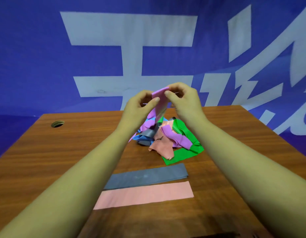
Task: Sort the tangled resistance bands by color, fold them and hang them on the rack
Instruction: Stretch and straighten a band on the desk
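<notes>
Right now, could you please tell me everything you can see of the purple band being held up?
The purple band is a flat, thin, matte strip that looks like stretchy rubber. The left hand and right hand pinch its top edge, holding it above the table. It hangs down, its lower end running into the tangled pile.

This looks like a staged indoor booth. A wood-grain desk (45,152) with a cable hole (57,124) fronts a blue lettered banner (28,57).

The scene is evenly, brightly lit; a soft shadow is cast on the table (45,160) at 6 o'clock. Wide-angle bending is seen at the edges.
</notes>
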`<state>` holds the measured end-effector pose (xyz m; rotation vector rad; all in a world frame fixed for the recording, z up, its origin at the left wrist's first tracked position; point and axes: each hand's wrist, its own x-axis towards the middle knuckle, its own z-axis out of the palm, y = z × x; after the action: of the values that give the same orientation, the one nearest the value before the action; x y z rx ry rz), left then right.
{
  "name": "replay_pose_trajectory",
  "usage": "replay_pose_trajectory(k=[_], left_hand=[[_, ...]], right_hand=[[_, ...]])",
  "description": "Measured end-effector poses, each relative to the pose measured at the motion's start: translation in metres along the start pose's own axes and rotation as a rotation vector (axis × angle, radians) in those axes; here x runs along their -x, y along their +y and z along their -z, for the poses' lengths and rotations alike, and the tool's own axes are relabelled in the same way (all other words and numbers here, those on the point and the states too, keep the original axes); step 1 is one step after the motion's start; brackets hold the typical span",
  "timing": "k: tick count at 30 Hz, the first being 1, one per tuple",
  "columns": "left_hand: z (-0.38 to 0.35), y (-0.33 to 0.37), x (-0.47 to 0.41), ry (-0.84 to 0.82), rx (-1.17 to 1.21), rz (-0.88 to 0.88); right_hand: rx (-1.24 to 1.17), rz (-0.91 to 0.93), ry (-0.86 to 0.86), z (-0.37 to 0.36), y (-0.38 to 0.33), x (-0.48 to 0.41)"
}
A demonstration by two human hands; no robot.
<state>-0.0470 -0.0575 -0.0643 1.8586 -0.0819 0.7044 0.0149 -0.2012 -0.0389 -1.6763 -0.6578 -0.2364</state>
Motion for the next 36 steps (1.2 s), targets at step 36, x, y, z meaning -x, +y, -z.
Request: replay_pose_trajectory(k=[36], left_hand=[[-0.023,-0.008,0.149,-0.514,-0.054,0.598]], right_hand=[[0.040,-0.604,0.332,0.162,0.076,0.131]])
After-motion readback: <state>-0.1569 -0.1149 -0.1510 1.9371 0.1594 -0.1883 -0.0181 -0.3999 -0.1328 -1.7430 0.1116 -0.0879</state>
